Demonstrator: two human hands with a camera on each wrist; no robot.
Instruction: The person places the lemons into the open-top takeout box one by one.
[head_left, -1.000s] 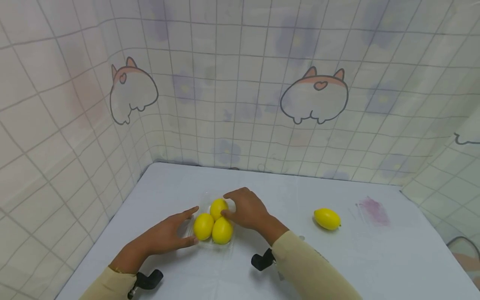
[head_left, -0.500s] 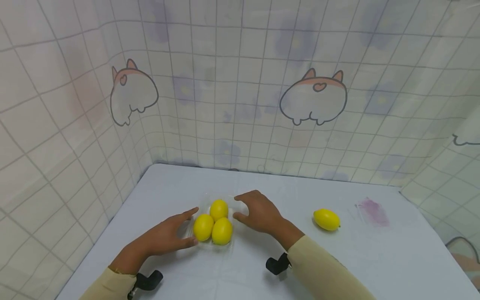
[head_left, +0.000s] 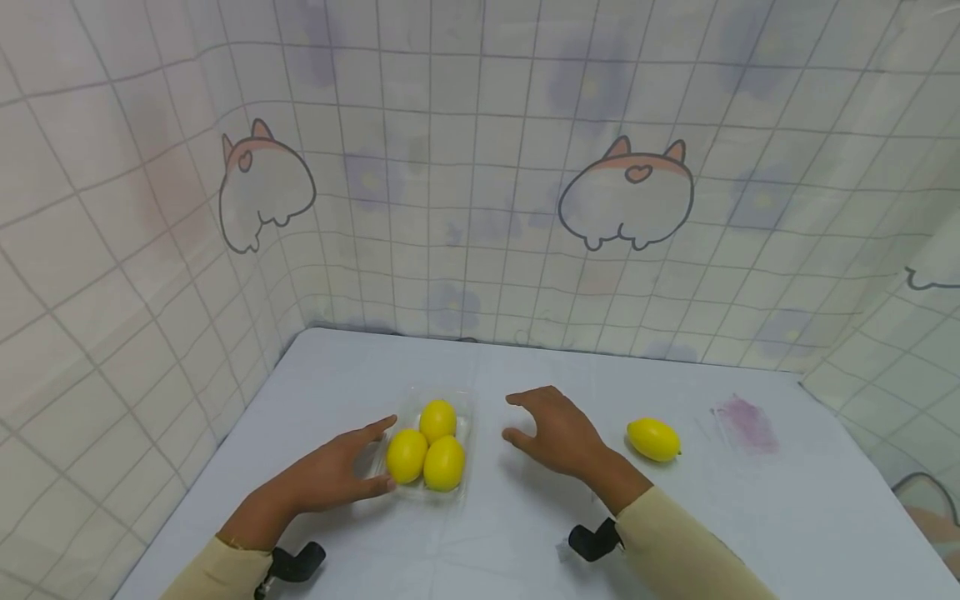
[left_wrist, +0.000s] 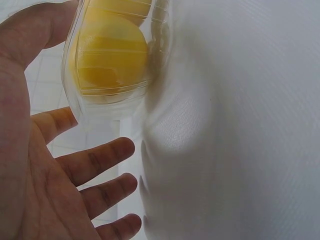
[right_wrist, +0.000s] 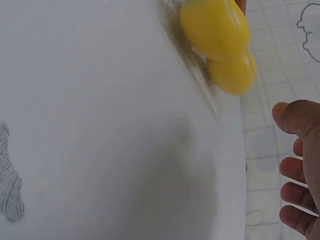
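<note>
Three yellow lemons (head_left: 443, 463) sit together in a clear plastic box (head_left: 463, 425) left of the table's middle. My left hand (head_left: 330, 473) rests at the box's left side, thumb and forefinger spread along its edge. In the left wrist view the thumb lies against the clear wall and the other fingers (left_wrist: 102, 159) reach out loosely. My right hand (head_left: 558, 429) hovers over the table to the right of the box, holding nothing, with thumb and fingers apart. Farther right, a single lemon (head_left: 654, 439) lies on its side.
A white cloth covers the table (head_left: 525, 533). Toward the right there is a pinkish patch (head_left: 748, 423). Grid-patterned curtains (head_left: 480, 208) with cartoon animals close off the back and sides. At the lower right edge a dark cable (head_left: 926, 477) shows.
My right hand has let go of the rear lemon in the box and moved right, away from it. The left hand and the lemons have stayed in place.
</note>
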